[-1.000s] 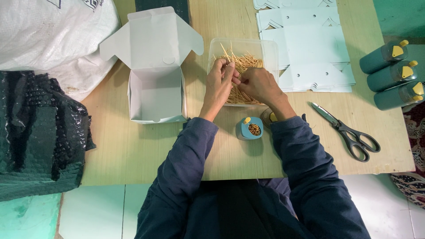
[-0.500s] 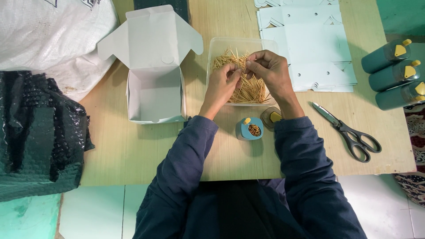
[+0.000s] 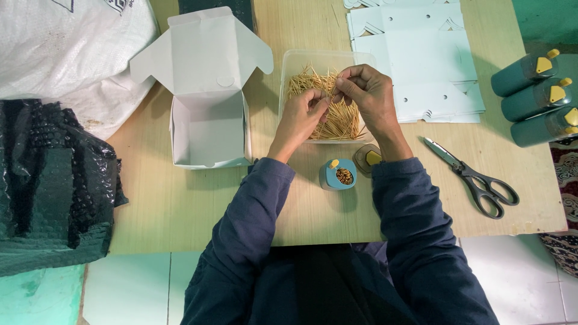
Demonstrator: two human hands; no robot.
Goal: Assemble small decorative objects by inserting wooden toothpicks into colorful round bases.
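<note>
Toothpicks [image 3: 343,117] pinched by left hand [image 3: 304,114] and right hand [image 3: 367,90] — 1 clear tub [image 3: 289,66], 3 teal bottles [image 3: 536,99].

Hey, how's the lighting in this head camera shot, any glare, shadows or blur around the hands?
Head view: soft, even light; sharp on both hands, left and right, over the clear plastic tub of thin wooden sticks; faint shadows beside the open white cardboard box; shiny glare on the black bubble wrap; no motion blur.

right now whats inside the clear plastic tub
The clear tub holds a heap of thin wooden sticks. Both hands, left and right, cover its middle, hiding what lies beneath them.
</note>
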